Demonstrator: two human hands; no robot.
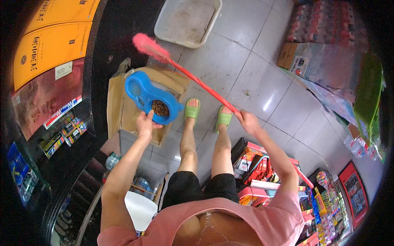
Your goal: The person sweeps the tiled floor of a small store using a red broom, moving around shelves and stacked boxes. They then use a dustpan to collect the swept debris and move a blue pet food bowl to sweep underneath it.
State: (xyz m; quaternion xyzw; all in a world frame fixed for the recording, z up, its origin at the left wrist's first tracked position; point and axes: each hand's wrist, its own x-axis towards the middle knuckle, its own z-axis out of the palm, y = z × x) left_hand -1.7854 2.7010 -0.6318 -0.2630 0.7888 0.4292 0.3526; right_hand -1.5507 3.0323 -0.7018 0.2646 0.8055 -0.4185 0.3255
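My left hand (146, 123) grips the near rim of a blue double pet bowl (147, 89), thumb on top. Brown dry kibble (160, 107) fills part of the nearer bowl; the farther one looks clear inside. Below the pet bowl sits an open cardboard box (135, 118) on the floor. My right hand (248, 121) is closed around the red handle (200, 82) of a long duster. Its fluffy pink head (150, 46) points away to the upper left, past the box, and the handle's other end passes behind my right forearm.
A dirty white plastic tray (187, 23) lies on the grey tile floor (227, 66) ahead. Snack shelves (261, 172) stand close on my right, with wrapped packs (326, 21) farther off. Yellow boxes (52, 55) and cans (72, 132) line dark shelving at left. A white stool seat (140, 210) is by my left side.
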